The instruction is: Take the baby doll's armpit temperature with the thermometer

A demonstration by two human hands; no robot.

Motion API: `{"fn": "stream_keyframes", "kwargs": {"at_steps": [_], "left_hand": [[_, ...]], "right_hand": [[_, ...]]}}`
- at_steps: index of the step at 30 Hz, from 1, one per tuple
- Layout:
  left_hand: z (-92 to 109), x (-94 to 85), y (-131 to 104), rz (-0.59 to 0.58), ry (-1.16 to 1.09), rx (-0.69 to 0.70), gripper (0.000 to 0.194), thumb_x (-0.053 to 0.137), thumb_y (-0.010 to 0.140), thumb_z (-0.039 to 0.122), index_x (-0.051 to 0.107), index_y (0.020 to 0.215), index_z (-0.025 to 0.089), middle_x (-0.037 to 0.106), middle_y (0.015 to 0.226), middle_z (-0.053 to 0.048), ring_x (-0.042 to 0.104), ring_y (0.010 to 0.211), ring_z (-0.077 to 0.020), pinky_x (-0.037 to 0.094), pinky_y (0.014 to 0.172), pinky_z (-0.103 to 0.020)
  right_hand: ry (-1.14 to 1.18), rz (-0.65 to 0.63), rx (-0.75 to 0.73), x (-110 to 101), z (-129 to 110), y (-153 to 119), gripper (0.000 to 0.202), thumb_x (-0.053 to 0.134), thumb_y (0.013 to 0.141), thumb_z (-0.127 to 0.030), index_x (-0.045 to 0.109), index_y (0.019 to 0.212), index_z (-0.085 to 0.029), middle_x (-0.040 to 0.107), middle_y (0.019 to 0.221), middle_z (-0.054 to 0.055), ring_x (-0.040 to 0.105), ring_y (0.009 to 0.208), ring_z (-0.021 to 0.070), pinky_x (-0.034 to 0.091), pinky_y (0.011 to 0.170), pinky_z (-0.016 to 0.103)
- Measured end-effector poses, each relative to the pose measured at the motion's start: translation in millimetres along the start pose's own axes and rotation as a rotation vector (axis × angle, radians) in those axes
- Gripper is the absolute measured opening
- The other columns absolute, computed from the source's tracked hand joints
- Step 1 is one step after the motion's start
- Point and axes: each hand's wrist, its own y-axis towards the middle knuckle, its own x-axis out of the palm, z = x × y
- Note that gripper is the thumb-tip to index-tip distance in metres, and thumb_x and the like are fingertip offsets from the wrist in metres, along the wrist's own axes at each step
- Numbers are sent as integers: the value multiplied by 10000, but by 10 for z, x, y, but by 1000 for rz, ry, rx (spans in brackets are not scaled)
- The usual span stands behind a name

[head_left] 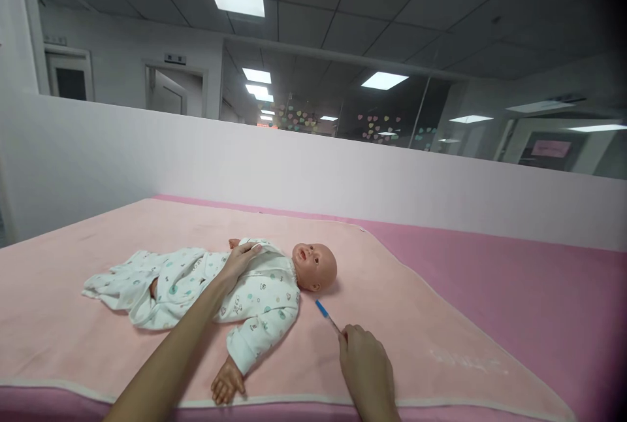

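A baby doll [315, 266] lies on its back with its head to the right, dressed in a white printed top [267, 291] and matching trousers [181, 278]. My left hand [241, 264] rests on the doll's chest, its fingers closed on the front edge of the top, where the cloth lifts a little. Below the doll's head, my right hand [365, 360] grips a thin stick with a blue end, which looks like a thermometer [323, 311]. Its blue end points up and left toward the doll's neck without touching it. The fingertips under the stick are hidden.
A pale pink blanket [431, 343] with a white edge covers most of a darker pink padded surface [553, 291]. Behind it runs a low white wall [343, 174] with glass above. The blanket's near edge lies close to my forearms.
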Motion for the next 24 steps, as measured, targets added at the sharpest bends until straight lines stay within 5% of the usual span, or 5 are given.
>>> {"fn": "stream_keyframes", "kwargs": {"at_steps": [4,8,15,19,24], "left_hand": [[-18,-15,-9,14,-83,-33,390,617,681,486,665,870,147,674,916,-77,594,920,-218,441,827,-313],[-20,-10,-15,30,-135,-16,366,621,683,474,652,847,148,671,879,-61,603,890,-198,462,798,-298],[-9,-2,-68,50,-217,59,341,643,667,458,645,778,135,656,779,-51,603,795,-171,471,749,-278],[-73,-28,11,94,-127,88,387,577,699,507,615,725,123,645,754,-67,605,742,-165,481,713,-274],[-86,-206,401,201,400,35,488,356,786,538,601,745,119,633,767,-106,617,699,-190,486,663,-322]], "right_hand": [[96,181,105,-387,-160,40,222,407,862,-239,603,758,-224,624,583,27,551,471,166,235,437,249],[269,428,-183,-552,-598,321,238,411,860,-252,606,724,-237,619,586,25,525,455,138,265,426,244],[125,91,-370,-173,-1508,996,267,409,808,-56,654,726,-127,668,732,122,624,642,188,401,543,246],[129,51,-384,34,-1591,1130,320,369,791,3,665,770,-116,675,769,133,638,693,196,422,576,246],[147,5,-406,120,-1533,1138,263,427,745,2,660,784,-115,674,776,128,642,720,192,420,587,233]]}}
